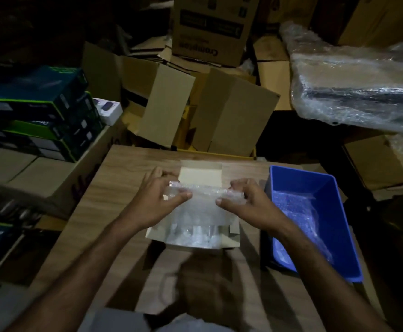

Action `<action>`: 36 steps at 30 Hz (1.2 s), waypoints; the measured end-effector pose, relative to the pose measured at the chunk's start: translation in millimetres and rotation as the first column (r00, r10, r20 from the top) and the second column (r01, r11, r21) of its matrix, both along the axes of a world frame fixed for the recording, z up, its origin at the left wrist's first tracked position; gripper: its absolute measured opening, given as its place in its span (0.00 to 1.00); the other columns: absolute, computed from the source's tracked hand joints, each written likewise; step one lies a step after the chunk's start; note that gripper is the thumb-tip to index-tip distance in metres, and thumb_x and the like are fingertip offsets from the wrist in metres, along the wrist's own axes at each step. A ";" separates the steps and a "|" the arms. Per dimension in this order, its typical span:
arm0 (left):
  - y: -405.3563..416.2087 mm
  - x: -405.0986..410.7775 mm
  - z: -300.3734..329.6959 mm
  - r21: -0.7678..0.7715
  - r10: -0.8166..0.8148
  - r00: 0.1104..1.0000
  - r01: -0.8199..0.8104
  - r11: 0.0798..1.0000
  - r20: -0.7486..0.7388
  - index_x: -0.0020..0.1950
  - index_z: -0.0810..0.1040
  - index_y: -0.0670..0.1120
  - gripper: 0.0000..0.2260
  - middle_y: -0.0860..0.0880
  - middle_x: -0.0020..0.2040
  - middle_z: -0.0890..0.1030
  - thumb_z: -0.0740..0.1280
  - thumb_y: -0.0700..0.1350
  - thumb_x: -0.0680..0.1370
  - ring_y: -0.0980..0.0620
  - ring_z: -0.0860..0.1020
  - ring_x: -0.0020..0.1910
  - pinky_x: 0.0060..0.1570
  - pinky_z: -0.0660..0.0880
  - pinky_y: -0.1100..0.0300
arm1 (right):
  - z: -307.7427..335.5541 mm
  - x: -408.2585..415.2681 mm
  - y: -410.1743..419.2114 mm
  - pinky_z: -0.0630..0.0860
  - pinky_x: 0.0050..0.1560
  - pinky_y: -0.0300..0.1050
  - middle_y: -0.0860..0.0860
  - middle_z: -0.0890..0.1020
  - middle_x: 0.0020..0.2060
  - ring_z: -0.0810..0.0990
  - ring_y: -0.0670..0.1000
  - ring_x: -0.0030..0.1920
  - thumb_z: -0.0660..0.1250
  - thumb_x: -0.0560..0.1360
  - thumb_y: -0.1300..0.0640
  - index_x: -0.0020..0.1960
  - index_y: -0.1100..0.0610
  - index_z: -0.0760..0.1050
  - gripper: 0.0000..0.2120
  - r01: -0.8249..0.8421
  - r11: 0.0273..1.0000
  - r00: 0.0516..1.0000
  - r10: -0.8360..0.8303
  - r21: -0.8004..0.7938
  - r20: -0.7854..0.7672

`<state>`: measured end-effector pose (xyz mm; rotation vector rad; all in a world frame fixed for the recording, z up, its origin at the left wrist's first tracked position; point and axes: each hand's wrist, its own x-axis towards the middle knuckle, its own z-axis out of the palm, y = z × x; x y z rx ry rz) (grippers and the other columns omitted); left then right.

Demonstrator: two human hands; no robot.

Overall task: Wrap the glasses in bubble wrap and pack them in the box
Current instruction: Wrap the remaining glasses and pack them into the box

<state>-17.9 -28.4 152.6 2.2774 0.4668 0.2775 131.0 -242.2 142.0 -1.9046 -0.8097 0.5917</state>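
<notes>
Both hands are over the small open box [234, 238] at the middle of the wooden table [124, 188]. Between them: a rolled edge of bubble wrap [203, 190], held level above the box.

Left hand [162, 195] pinches the left end of the roll, thumb underneath, fingers curled over the top. Right hand [241, 200] pinches the right end the same way, fingers bent round it. Hands are well apart, one at each end, wrap stretched between.

The rest of the sheet hangs from the roll down into the box and covers most of the opening. Something clear and shiny shows through the wrap at the near end of the box, likely a glass [195, 232], but too blurred to say for sure.

Box's far flap stands open just past the roll; near flaps are folded out toward the person.

Blue plastic bin [337, 188] sits just right of the box, beside the right wrist, with more bubble wrap lying in it.

Around the table: stacked cartons [219, 111] behind, dark printed boxes [52, 111] piled on the left.
</notes>
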 end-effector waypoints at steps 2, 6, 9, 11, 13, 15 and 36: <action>2.1 -2.1 10.6 -0.374 -0.047 0.998 0.054 0.926 0.028 0.57 0.83 0.52 0.08 0.53 0.57 0.84 0.70 0.51 0.79 0.57 0.81 0.57 0.53 0.80 0.60 | 1.7 -1.0 3.3 0.82 0.54 0.42 0.47 0.87 0.48 0.85 0.45 0.50 0.72 0.78 0.49 0.52 0.56 0.83 0.11 -0.006 0.998 0.974 0.020 0.061 -0.225; 2.8 0.9 2.0 -0.579 -0.151 0.986 0.084 0.811 -0.069 0.59 0.79 0.48 0.08 0.55 0.48 0.87 0.69 0.45 0.80 0.58 0.85 0.45 0.40 0.79 0.65 | -6.6 -9.0 19.3 0.82 0.54 0.61 0.60 0.86 0.48 0.85 0.57 0.49 0.71 0.79 0.50 0.55 0.62 0.80 0.14 0.189 0.967 0.925 -0.116 0.173 -0.361; 6.1 2.9 -16.4 -0.597 0.014 1.000 -0.024 0.802 -0.020 0.58 0.79 0.44 0.09 0.43 0.49 0.86 0.69 0.46 0.80 0.46 0.83 0.44 0.44 0.80 0.52 | -14.5 -15.5 20.9 0.83 0.56 0.60 0.55 0.87 0.53 0.86 0.55 0.54 0.75 0.75 0.54 0.64 0.58 0.75 0.20 0.241 0.959 0.839 -0.127 0.152 -0.530; 5.7 2.7 -25.0 -0.638 0.099 0.995 -0.079 0.766 -0.005 0.63 0.74 0.45 0.14 0.42 0.53 0.85 0.70 0.47 0.80 0.44 0.85 0.48 0.50 0.82 0.46 | -23.6 -22.1 17.5 0.85 0.50 0.51 0.53 0.85 0.54 0.87 0.48 0.51 0.77 0.73 0.58 0.70 0.54 0.69 0.28 0.230 0.967 0.840 -0.141 0.109 -0.524; 3.3 1.2 -32.2 -0.636 0.134 0.991 -0.120 0.762 -0.026 0.70 0.66 0.50 0.23 0.44 0.56 0.83 0.71 0.46 0.79 0.45 0.86 0.49 0.48 0.84 0.43 | -32.5 -29.3 15.8 0.84 0.44 0.44 0.50 0.82 0.55 0.86 0.44 0.48 0.77 0.74 0.60 0.73 0.48 0.63 0.34 0.264 0.959 0.874 -0.190 0.108 -0.446; 4.6 -0.9 -40.8 -0.629 0.126 0.992 -0.108 0.770 -0.017 0.73 0.59 0.55 0.28 0.46 0.58 0.79 0.71 0.44 0.79 0.44 0.85 0.51 0.44 0.84 0.46 | -41.4 -32.5 16.5 0.84 0.44 0.46 0.49 0.80 0.57 0.86 0.44 0.51 0.76 0.74 0.62 0.74 0.45 0.60 0.36 0.274 0.946 0.895 -0.185 0.174 -0.405; 1.9 19.2 -136.2 0.120 0.089 0.985 -0.071 0.990 -0.151 0.78 0.63 0.57 0.23 0.54 0.76 0.67 0.63 0.54 0.83 0.52 0.66 0.73 0.71 0.57 0.64 | -118.5 -20.0 39.8 0.66 0.74 0.49 0.51 0.68 0.76 0.67 0.50 0.74 0.62 0.81 0.48 0.76 0.53 0.68 0.24 0.081 0.942 0.862 0.098 -0.325 0.498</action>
